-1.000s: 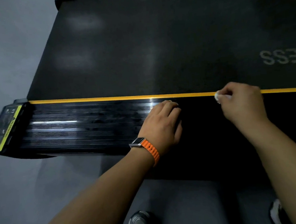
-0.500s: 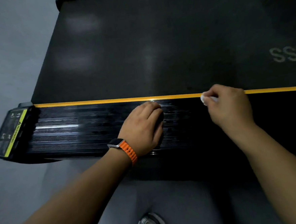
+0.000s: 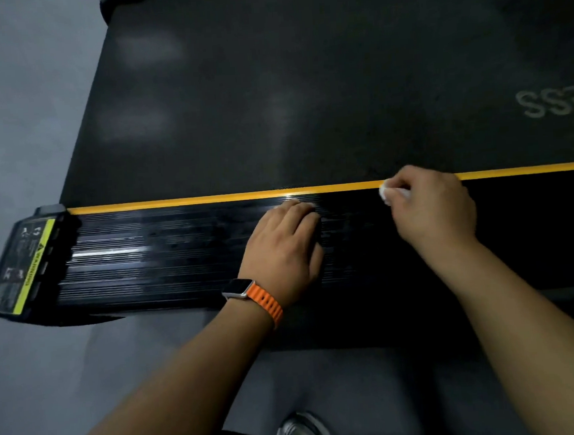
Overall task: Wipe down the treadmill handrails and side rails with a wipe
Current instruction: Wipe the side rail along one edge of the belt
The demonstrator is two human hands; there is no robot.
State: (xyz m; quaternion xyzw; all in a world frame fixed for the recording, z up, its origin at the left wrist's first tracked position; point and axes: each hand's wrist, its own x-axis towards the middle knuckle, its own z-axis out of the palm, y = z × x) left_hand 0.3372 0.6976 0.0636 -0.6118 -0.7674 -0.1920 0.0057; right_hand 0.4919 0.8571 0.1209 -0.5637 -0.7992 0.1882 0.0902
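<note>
Plainly, the head view holds two hands, one wipe [image 3: 386, 193] and one side rail [image 3: 163, 260]. The side rail, black and ribbed, runs left to right across the frame, with a yellow stripe [image 3: 209, 199] along its far edge beside the belt [image 3: 304, 97]. The right hand [image 3: 431, 207] pinches the bunched white wipe against that stripe, and the wad pokes out leftward. The left hand [image 3: 282, 248] rests palm down on the ribs, fingers relaxed, with one watch [image 3: 239, 288] on its wrist.

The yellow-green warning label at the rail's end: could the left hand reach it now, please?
Probably yes: the left hand rests on the ribbed black side rail, nothing between it and the yellow-green warning label.
</note>
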